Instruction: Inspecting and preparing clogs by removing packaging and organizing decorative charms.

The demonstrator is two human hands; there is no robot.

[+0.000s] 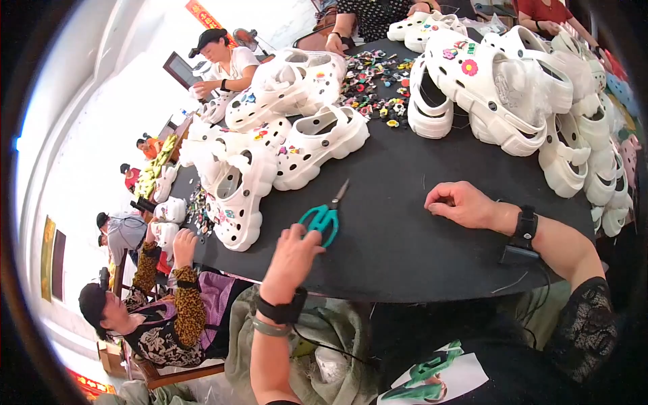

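Observation:
Scissors with teal handles (333,206) lie on the black table (405,260), blades pointing away and to the right. My left hand (291,262) is at their handles, its fingers loosely bent and apart, not wrapped round the loops. Whether the fingertips touch the handle I cannot tell. Over the right part of the table, my right hand (464,204) has its fingers curled in with thumb and forefinger together; anything in them is hidden or too small to name. Ahead and left of the scissors sits a white clog (312,152) with small colourful charms on it.
White clogs (489,84) are heaped at the right, more at the left (236,179). Loose coloured charms (378,84) are spread between the heaps at the far side. A co-worker (155,310) sits at my left; others sit farther off. A thread scrap (509,283) lies near the front edge.

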